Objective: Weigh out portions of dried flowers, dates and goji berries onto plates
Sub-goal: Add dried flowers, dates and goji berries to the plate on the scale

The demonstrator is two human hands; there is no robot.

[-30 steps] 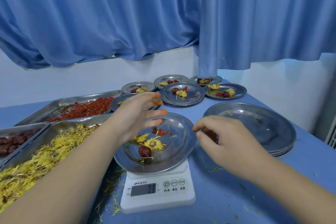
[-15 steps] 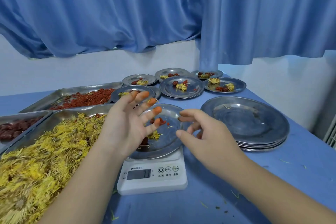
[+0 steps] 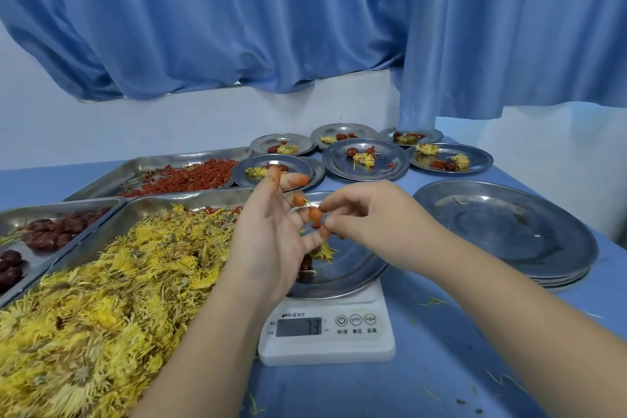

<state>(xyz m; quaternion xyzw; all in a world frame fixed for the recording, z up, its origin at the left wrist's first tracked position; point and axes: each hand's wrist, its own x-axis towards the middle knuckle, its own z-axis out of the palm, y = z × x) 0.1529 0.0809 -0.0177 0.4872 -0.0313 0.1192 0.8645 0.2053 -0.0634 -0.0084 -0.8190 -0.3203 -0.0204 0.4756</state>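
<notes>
A white scale [image 3: 325, 326] reading 73 carries a steel plate [image 3: 353, 278] with a date [image 3: 306, 263] and a yellow dried flower [image 3: 324, 251] on it. Above that plate my left hand [image 3: 268, 241] is spread open, palm turned right, its fingertips stained orange. My right hand [image 3: 369, 227] meets it from the right, fingers curled, thumb and forefinger pinching a small red goji berry [image 3: 316, 224] at my left fingertips. Left of the scale lie trays of dried flowers [image 3: 101, 282], goji berries [image 3: 183, 176] and dates [image 3: 44, 234].
A stack of empty steel plates [image 3: 505, 231] stands right of the scale. Several filled plates [image 3: 366, 159] sit at the back near the wall and blue curtain [image 3: 305, 27]. Loose petals are scattered on the blue tabletop [image 3: 441, 366] in front.
My hands have come together above the scale plate; the right one moved left to the left fingertips. The view dipped down and drew nearer. The scale went from 77 to 73.
</notes>
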